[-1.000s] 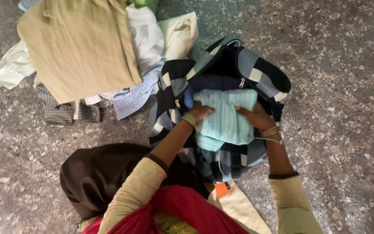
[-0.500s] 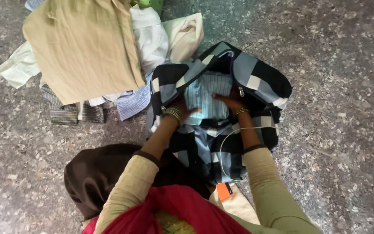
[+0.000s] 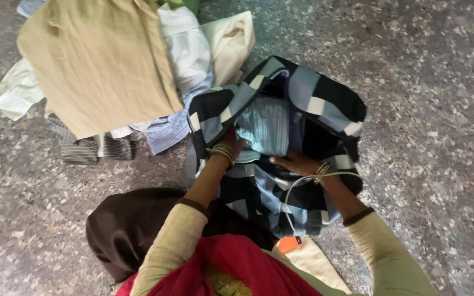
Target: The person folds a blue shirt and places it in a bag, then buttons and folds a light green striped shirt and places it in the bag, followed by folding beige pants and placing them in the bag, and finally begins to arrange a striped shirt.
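Observation:
A black, grey-blue and white checked bag [image 3: 325, 104] lies unzipped on the speckled stone floor. Inside it sits a folded light-blue striped garment [image 3: 264, 123]. My left hand [image 3: 230, 140], bangles at the wrist, is tucked in at the bag's left rim beside the garment, with its fingers hidden by the fabric. At the near rim my right hand [image 3: 294, 163] lies flat on the bag, fingers pointing left, just below the garment and holding nothing.
To the left of the bag is a pile of clothes: a tan cloth [image 3: 94, 60], a white shirt [image 3: 185, 44], a cream piece [image 3: 231, 38] and a blue checked shirt [image 3: 165, 129]. A brown cloth [image 3: 127, 225] and a white cord [image 3: 297, 186] lie near me.
The light-blue garment has gone from on top of the bag down into it. My right hand has drawn back to the near rim, and my left hand has stayed at the left rim.

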